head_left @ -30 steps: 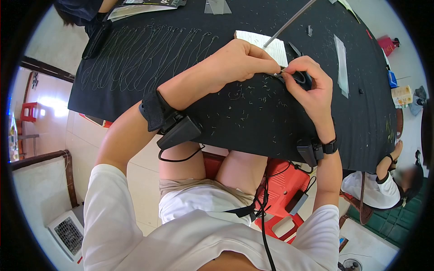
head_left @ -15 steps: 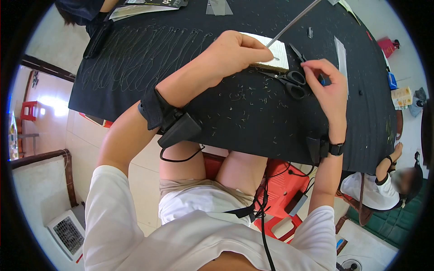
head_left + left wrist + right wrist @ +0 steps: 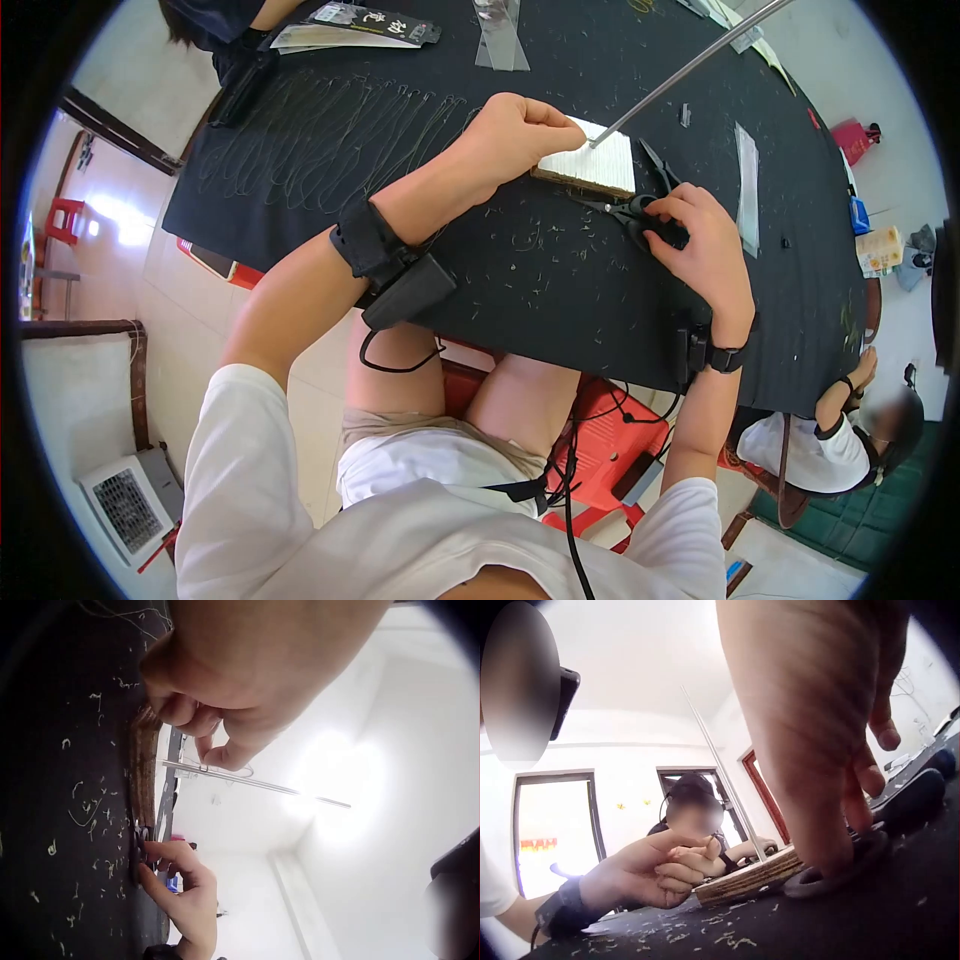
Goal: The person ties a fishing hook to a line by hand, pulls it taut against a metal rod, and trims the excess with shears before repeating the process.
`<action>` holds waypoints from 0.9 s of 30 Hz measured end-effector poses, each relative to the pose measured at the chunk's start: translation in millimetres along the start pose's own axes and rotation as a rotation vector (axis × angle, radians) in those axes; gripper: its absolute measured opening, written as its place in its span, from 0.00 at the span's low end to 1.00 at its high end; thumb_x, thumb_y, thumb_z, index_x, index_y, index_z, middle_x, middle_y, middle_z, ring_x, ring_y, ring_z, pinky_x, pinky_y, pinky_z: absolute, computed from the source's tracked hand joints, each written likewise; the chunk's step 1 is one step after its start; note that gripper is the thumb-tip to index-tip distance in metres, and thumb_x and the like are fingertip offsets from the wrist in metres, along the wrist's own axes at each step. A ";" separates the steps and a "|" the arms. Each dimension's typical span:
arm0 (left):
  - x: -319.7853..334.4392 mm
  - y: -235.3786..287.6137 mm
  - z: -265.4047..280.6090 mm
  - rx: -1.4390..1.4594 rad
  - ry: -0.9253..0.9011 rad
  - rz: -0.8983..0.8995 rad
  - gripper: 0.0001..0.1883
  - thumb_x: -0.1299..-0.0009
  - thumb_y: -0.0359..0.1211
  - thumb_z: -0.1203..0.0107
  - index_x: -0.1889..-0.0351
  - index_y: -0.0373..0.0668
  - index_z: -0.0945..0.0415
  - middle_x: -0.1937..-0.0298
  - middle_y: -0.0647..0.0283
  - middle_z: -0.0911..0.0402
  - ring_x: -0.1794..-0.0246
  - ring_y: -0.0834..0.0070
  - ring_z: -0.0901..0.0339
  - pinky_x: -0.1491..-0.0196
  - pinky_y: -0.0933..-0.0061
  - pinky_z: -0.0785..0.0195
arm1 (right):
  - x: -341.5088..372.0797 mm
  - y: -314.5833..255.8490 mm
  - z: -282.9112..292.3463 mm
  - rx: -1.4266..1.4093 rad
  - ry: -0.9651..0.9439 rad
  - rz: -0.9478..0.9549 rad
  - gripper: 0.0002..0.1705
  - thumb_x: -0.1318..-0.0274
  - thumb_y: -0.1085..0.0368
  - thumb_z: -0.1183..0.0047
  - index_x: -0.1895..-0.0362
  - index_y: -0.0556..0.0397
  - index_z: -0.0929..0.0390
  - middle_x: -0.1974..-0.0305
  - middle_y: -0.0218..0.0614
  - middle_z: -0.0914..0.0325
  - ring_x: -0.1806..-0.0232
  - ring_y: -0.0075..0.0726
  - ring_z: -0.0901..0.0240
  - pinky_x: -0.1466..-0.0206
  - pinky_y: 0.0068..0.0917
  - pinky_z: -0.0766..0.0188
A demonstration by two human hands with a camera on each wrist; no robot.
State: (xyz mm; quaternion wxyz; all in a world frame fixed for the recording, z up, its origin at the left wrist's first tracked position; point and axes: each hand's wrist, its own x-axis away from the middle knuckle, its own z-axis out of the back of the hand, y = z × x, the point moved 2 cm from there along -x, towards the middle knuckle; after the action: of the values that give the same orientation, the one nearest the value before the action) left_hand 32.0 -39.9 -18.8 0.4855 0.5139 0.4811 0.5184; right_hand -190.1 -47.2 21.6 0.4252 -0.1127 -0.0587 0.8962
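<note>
My left hand (image 3: 500, 140) is over the left edge of a block with a white ridged top (image 3: 612, 160) and layered brown sides. Its thumb and forefinger pinch a thin line (image 3: 244, 773), a small loop of which shows beside the metal rod (image 3: 680, 85) that rises from the block. Most of the line is hidden by the fingers. Right of the block, my right hand (image 3: 705, 245) has thumb and fingers at the handle rings of black scissors (image 3: 622, 210), gripping them at the tabletop. The blades point left, along the block's near edge.
A second tool with a pointed blade (image 3: 655, 163) lies beyond the right hand. Many thin looped lines (image 3: 330, 140) are spread at left on the black cloth (image 3: 500, 310), with small clippings in front. Clear plastic strips (image 3: 748, 190) and packets (image 3: 365, 28) lie farther out.
My hands have separated from their meeting point before the block. The right swung out right, then came down to the scissors; the left drew back left, still pinching the line.
</note>
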 end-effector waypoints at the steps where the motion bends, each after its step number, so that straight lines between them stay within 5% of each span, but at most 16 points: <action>1: -0.1 0.4 0.1 -0.001 0.003 -0.005 0.15 0.42 0.36 0.43 0.62 0.33 0.23 0.81 0.71 0.31 0.84 0.90 0.44 0.81 0.86 0.55 | 0.2 -0.6 0.9 -0.009 0.018 0.037 0.13 0.68 0.69 0.41 0.71 0.54 0.24 0.71 0.33 0.31 0.65 0.36 0.32 0.61 0.27 0.35; 9: -4.0 0.0 1.4 0.079 0.048 -0.015 0.14 0.41 0.35 0.43 0.62 0.33 0.23 0.79 0.71 0.29 0.83 0.90 0.45 0.81 0.86 0.56 | -1.8 -6.7 16.6 -0.375 0.208 0.130 0.14 0.69 0.71 0.44 0.70 0.54 0.28 0.63 0.34 0.34 0.60 0.30 0.36 0.59 0.26 0.37; 11: -3.5 0.4 1.5 0.084 0.038 -0.008 0.14 0.41 0.35 0.43 0.62 0.33 0.23 0.79 0.71 0.29 0.83 0.90 0.45 0.81 0.87 0.56 | -4.3 5.8 8.4 -0.843 0.238 0.294 0.15 0.66 0.72 0.47 0.66 0.55 0.28 0.59 0.38 0.31 0.59 0.28 0.35 0.58 0.25 0.37; 12: -3.0 1.1 1.4 0.087 0.026 0.000 0.15 0.41 0.35 0.43 0.62 0.32 0.24 0.79 0.71 0.29 0.84 0.91 0.45 0.81 0.87 0.56 | -3.3 6.0 6.0 -0.842 0.237 0.294 0.15 0.66 0.72 0.47 0.66 0.55 0.28 0.59 0.38 0.31 0.59 0.28 0.35 0.58 0.25 0.37; 14: -1.3 3.1 1.3 0.095 0.023 0.003 0.14 0.40 0.35 0.43 0.62 0.33 0.24 0.79 0.71 0.30 0.84 0.91 0.45 0.81 0.87 0.56 | -1.3 8.9 -2.3 -1.358 0.173 0.034 0.15 0.60 0.68 0.44 0.64 0.56 0.29 0.57 0.41 0.29 0.60 0.27 0.33 0.58 0.22 0.36; 15: -0.8 3.6 1.1 0.102 0.019 0.006 0.14 0.40 0.35 0.43 0.62 0.33 0.23 0.79 0.72 0.30 0.84 0.91 0.45 0.81 0.87 0.56 | -3.3 6.9 -6.9 -1.451 0.179 0.085 0.15 0.55 0.61 0.42 0.64 0.55 0.28 0.61 0.40 0.27 0.63 0.27 0.31 0.60 0.20 0.36; 23: -3.0 0.7 -0.2 0.163 0.002 -0.001 0.14 0.40 0.35 0.43 0.63 0.34 0.23 0.80 0.73 0.30 0.84 0.92 0.45 0.81 0.87 0.56 | -5.0 -10.4 -30.6 -1.590 -0.346 -0.133 0.16 0.49 0.54 0.47 0.67 0.54 0.27 0.63 0.40 0.26 0.65 0.27 0.31 0.62 0.21 0.36; 27: -3.3 1.3 1.6 0.192 0.010 -0.030 0.13 0.40 0.34 0.43 0.63 0.34 0.23 0.80 0.73 0.30 0.84 0.92 0.45 0.81 0.88 0.57 | -4.0 -13.1 -30.8 -1.407 -0.319 -0.073 0.15 0.52 0.53 0.45 0.71 0.52 0.27 0.65 0.37 0.27 0.65 0.25 0.32 0.60 0.21 0.37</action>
State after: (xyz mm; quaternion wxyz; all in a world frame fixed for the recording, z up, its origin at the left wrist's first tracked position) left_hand 33.6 -43.3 -17.7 0.4391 0.5484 0.5387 0.4651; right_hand -170.1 -41.7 -5.0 0.2678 -0.2255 -0.6868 0.6369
